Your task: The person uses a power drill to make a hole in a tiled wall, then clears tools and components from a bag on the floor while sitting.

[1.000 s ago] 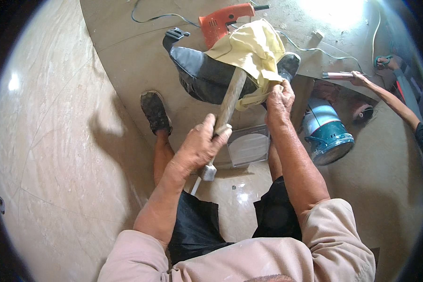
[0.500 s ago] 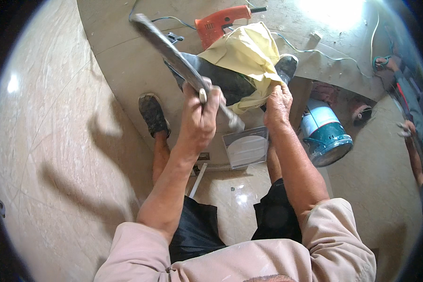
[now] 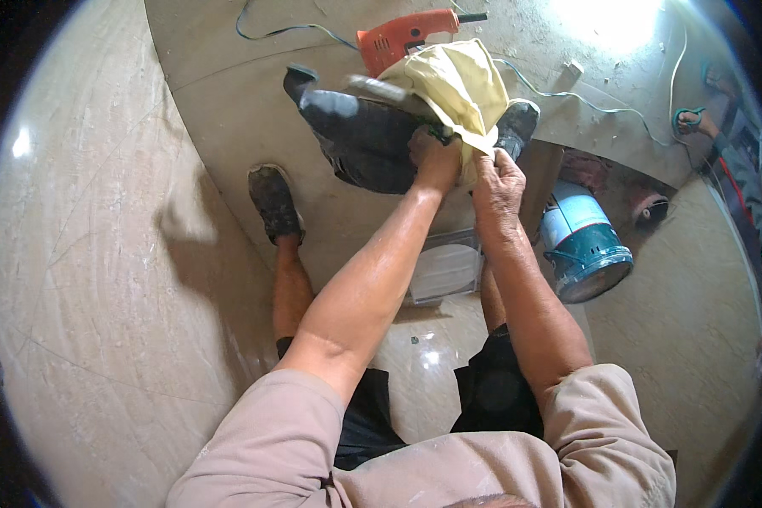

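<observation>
My right hand point(image 3: 499, 182) is closed on the gathered edge of a pale yellow cloth piece point(image 3: 459, 80), which looks like the lining or flap of a dark bag point(image 3: 356, 140). At the bag's mouth, beside the cloth, is my left hand point(image 3: 438, 162); its fingers are mostly hidden against the dark material. A blurred long grey bar point(image 3: 389, 90) lies slantwise over the bag, its right end passing behind the cloth. Whether my left hand still grips the bar cannot be seen.
An orange power drill point(image 3: 406, 38) with a cable lies beyond the cloth. A blue-and-teal bucket point(image 3: 586, 241) stands to the right, near a clear-framed box point(image 3: 444, 269). My shoes point(image 3: 273, 199) are on the floor. At the far right, another person's hand point(image 3: 694, 121) shows.
My left hand has moved right and away from me to the bag's mouth. The grey bar, earlier raised in it, is now lower, over the bag. My right hand still holds the cloth.
</observation>
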A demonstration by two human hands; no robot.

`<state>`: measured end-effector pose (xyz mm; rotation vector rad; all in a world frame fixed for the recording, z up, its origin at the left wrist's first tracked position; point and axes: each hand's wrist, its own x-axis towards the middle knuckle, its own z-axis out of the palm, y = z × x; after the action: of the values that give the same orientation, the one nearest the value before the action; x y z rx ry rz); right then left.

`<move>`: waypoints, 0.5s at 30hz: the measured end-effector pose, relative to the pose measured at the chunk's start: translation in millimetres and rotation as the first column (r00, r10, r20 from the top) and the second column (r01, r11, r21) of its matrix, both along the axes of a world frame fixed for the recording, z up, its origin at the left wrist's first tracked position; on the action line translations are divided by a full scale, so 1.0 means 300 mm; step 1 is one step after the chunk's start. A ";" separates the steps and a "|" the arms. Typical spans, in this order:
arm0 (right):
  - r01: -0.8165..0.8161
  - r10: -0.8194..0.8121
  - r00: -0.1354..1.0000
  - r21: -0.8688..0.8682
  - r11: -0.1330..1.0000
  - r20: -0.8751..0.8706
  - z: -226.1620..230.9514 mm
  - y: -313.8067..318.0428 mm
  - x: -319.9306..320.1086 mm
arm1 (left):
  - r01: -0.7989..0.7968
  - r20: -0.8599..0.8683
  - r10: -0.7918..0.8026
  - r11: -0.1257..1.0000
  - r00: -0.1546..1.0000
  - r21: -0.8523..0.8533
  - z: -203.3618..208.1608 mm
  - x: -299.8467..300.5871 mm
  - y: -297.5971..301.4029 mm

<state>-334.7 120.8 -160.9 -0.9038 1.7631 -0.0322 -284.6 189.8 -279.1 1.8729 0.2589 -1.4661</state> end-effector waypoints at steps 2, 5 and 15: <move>-0.068 0.068 0.998 -0.006 0.998 0.017 -0.008 0.006 0.004 | -0.156 -0.077 0.151 0.986 0.986 -0.066 -0.029 0.000 -0.046; 0.040 -0.026 0.989 -0.090 0.995 0.149 -0.024 0.022 0.006 | 0.058 0.171 -0.037 0.991 0.985 -0.121 0.041 0.045 -0.099; 0.281 -0.273 0.947 -0.024 0.959 0.167 -0.042 0.028 0.026 | -0.508 0.220 0.499 0.861 0.838 -0.015 0.205 0.544 0.241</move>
<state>-327.0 129.2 -173.6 -0.6603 1.7295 -0.3234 -121.3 261.9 -217.6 1.7982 0.6317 -0.8939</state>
